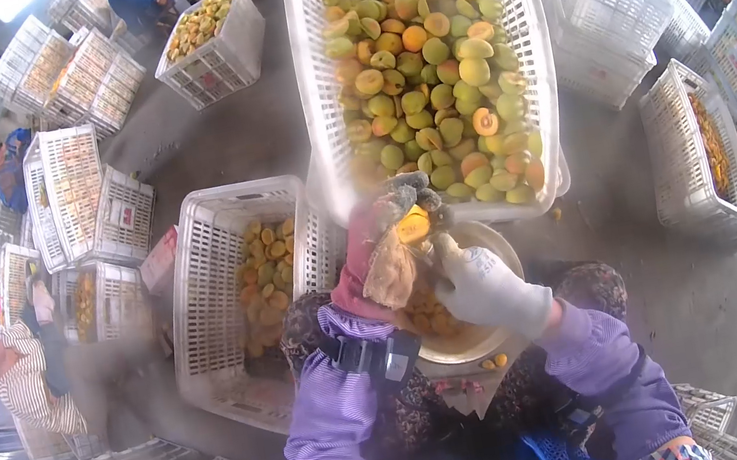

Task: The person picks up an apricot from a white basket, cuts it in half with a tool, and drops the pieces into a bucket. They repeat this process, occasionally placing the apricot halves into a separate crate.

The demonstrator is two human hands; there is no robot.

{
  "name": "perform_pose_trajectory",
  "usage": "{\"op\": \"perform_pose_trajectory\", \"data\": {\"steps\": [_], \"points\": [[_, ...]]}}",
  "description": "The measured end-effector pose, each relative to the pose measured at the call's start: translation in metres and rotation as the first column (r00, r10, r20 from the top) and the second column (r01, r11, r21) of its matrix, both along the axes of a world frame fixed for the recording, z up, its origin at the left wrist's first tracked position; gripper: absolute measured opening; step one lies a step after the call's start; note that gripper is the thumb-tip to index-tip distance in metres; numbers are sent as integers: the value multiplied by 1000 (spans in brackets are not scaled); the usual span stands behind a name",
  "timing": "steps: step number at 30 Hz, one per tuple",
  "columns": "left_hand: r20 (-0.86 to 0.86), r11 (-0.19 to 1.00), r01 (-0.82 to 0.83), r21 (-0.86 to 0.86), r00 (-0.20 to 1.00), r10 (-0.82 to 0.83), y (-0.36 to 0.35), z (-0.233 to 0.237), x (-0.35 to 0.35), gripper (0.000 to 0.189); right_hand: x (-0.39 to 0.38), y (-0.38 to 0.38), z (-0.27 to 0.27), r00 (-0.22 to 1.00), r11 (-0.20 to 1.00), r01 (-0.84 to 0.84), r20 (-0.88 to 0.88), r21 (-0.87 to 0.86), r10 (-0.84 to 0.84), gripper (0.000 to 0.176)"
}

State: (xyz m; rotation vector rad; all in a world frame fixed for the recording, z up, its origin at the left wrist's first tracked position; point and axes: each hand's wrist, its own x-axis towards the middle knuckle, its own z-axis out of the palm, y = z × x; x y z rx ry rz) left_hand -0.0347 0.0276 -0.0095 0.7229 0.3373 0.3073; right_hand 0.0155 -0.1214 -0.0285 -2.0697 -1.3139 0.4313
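Pink and grey gloved, the left hand [382, 252] clamped a yellow fruit half [413, 224] at its fingertips, above the bowl [512, 255]. The right hand [487, 286], gloved white, curled just beside it over the bowl, its grip unclear. Beyond the bowl stood a fruit-filled crate [316, 92].
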Motion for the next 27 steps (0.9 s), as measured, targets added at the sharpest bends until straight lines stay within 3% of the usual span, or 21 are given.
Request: {"op": "perform_pose_trajectory", "data": {"steps": [3,4,6,9,10,12,15,18,19,21,23,24,26,27], "points": [[8,999,42,8,999,-42,3,-1,1,28,-1,-1,5,997,995,25,-71,97,-18,36],[14,998,64,15,998,-65,2,-2,2,29,1,-2,11,958,999,19,-285,41,-7,35],[106,994,107,3,989,-107,3,-1,-1,30,8,-3,28,747,998,-26,-664,-60,-21,31],[118,982,144,-120,985,-130,0,6,-4,31,4,-5,41,615,1000,17,-788,-21,-27,25],[103,973,144,-181,986,-127,-1,8,-5,32,3,-6,37,736,1000,0,-677,-20,-13,25],[78,996,93,8,993,-94,-2,-8,-1,34,3,-6,24,916,999,-43,-399,-15,33,26],[70,974,43,221,996,-60,-7,-4,1,32,3,-7,20,940,1000,-21,-340,8,22,30],[70,996,49,75,996,-54,-5,-1,5,32,-3,-9,0,996,992,32,-89,125,-21,32],[38,955,1,298,999,-12,-8,5,4,34,-5,-8,2,996,991,66,-62,120,-59,31],[48,993,10,116,999,-16,-5,-8,16,39,-5,-8,-4,997,975,77,-2,209,-78,30],[8,993,-2,116,1000,1,3,-5,10,42,5,-10,8,908,993,40,-420,108,9,28],[18,997,-29,78,999,28,5,-4,5,42,6,-11,21,710,997,72,-703,8,-46,27],[28,999,-28,-16,999,29,2,-6,2,43,8,-8,1,935,987,1,-349,161,56,29],[27,997,-2,-81,1000,4,-5,-10,4,43,5,-12,5,968,985,26,-250,172,18,31]]}}
